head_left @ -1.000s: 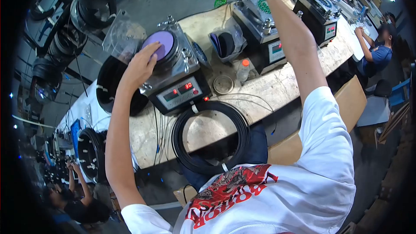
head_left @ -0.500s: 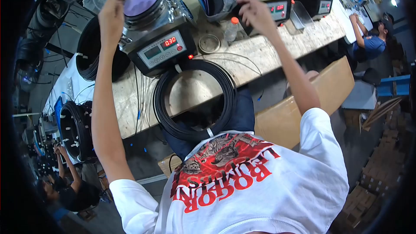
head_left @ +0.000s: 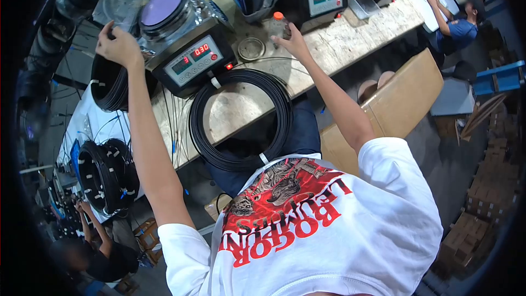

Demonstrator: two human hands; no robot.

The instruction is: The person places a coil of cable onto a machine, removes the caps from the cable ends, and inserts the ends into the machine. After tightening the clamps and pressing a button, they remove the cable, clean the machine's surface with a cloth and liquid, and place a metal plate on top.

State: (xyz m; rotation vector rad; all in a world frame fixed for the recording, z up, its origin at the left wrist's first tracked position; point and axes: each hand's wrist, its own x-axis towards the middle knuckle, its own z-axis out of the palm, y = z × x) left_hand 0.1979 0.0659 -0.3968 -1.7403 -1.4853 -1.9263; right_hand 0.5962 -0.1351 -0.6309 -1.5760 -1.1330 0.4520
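My left hand (head_left: 118, 47) is raised left of the near machine (head_left: 192, 61), fingers bent and apart, with nothing visible in it. A round purple pad (head_left: 162, 6) lies on top of this machine, whose display reads 3 and 0.30. My right hand (head_left: 289, 40) has its thumb and fingers around the small clear bottle (head_left: 276, 26) with an orange cap, which stands on the wooden bench (head_left: 339, 38). A black cable coil (head_left: 280, 107) with white ties rests between the bench edge and my lap. The round metal dish (head_left: 251, 49) sits left of the bottle.
More machines (head_left: 323, 1) stand along the bench, with a bag of dark pads (head_left: 253, 1) and a clear tray (head_left: 362, 3). Other cable coils (head_left: 101, 178) are at the left. A cardboard piece (head_left: 405, 96) lies right of my lap. Co-workers sit at far right and lower left.
My left hand has left the purple pad's edge and moved left and down. My right hand has come down from beside the second machine and closed around the bottle. The near display now also shows 3.
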